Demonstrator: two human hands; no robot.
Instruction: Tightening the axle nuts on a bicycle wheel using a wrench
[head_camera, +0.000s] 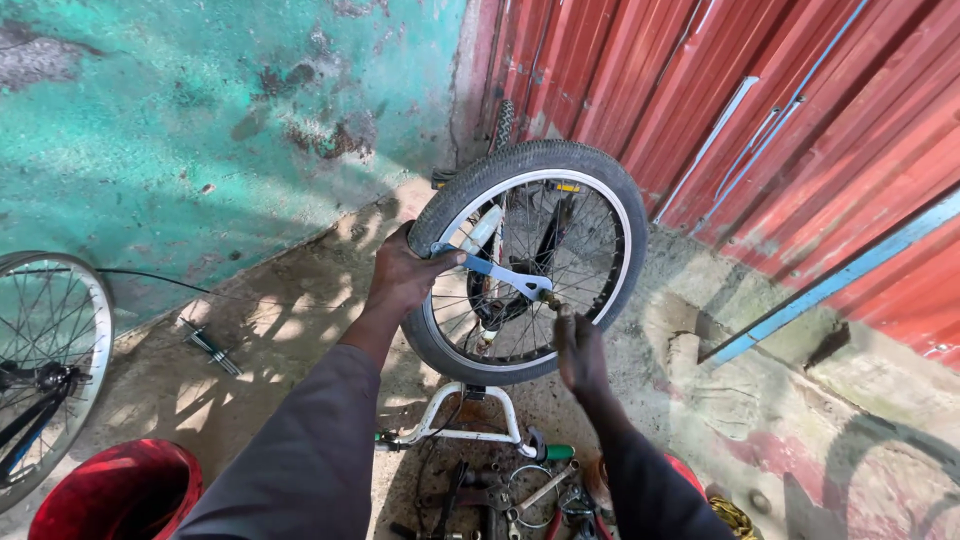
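1. My left hand grips the tyre of the bicycle wheel on its left side, fingers curled over the rubber, and also pinches the near end of a blue flat spanner.
2. The spanner runs across the spokes from the tyre to the wheel's axle, where its far end sits.
3. My right hand is just below the axle, fingers bunched narrow at the axle end; I cannot tell what they pinch.
4. The wheel stands upright in an upturned white bicycle frame on the concrete floor, before a green wall and red corrugated sheeting.
5. Loose tools lie below the frame, a red bucket sits lower left, and a second wheel stands at the left edge.
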